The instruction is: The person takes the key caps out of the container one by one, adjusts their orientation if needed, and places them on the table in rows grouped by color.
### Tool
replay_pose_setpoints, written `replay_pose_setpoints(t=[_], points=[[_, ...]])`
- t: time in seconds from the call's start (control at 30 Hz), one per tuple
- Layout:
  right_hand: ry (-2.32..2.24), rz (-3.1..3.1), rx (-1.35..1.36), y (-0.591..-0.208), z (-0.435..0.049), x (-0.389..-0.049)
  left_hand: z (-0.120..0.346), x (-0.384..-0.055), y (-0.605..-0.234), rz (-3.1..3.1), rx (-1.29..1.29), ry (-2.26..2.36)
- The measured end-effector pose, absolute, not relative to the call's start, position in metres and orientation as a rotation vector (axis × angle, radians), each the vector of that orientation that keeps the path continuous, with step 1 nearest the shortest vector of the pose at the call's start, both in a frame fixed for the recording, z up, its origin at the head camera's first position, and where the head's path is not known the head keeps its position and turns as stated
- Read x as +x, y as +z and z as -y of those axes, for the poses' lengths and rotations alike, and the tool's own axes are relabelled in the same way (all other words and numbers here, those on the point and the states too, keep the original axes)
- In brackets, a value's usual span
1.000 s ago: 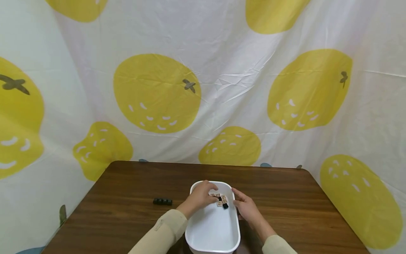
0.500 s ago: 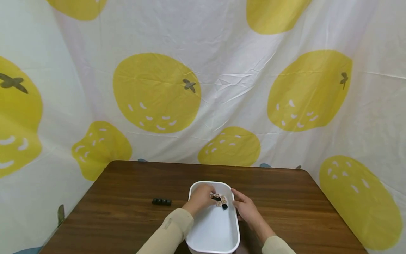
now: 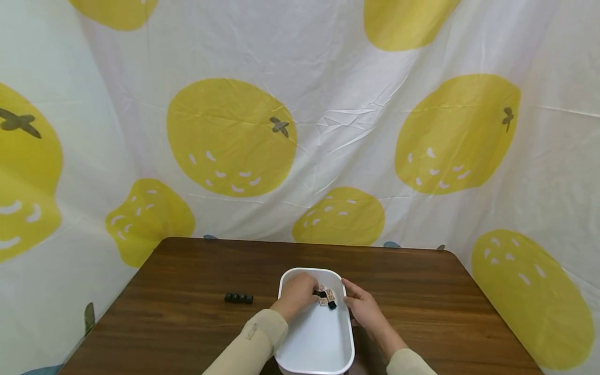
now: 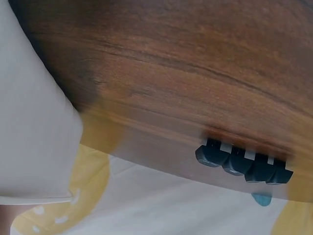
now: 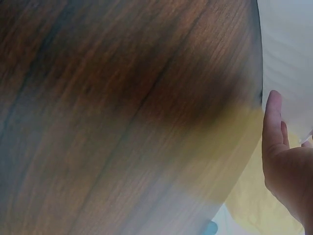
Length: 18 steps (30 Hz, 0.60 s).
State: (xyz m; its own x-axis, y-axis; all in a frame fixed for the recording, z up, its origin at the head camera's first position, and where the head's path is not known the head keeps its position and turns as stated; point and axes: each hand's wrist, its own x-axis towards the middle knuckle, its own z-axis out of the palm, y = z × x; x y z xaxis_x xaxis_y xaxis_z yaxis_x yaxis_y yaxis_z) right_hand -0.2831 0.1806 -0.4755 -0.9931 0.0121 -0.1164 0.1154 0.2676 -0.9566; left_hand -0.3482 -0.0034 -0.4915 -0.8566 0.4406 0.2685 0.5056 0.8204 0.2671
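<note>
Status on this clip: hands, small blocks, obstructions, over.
Left hand inside white tub at small tan and black blocks, grip hidden. Right hand at tub's right side. Black four-piece row outside, left; nothing visibly blocking.

Soft, even light fills the head view, brightest on the pale cloth (image 3: 347, 62), whose creases catch a silky glare right of centre. The dark tabletop (image 3: 197, 333) looks dimmer, darkening just right of the white box (image 3: 316, 338). Both wrist views are duller: there the wood mirrors hazy yellow and white, its edge looks bowed, and the right one's grain is blurry.
</note>
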Motion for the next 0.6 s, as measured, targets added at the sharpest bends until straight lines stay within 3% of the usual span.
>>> replay_pose_setpoints(t=[0.6], points=[[-1.843,-2.44,0.121,-0.4733,-0.1798,-0.2817,0.0013,-0.3477,-0.4891,2.871,-0.746,-0.49]])
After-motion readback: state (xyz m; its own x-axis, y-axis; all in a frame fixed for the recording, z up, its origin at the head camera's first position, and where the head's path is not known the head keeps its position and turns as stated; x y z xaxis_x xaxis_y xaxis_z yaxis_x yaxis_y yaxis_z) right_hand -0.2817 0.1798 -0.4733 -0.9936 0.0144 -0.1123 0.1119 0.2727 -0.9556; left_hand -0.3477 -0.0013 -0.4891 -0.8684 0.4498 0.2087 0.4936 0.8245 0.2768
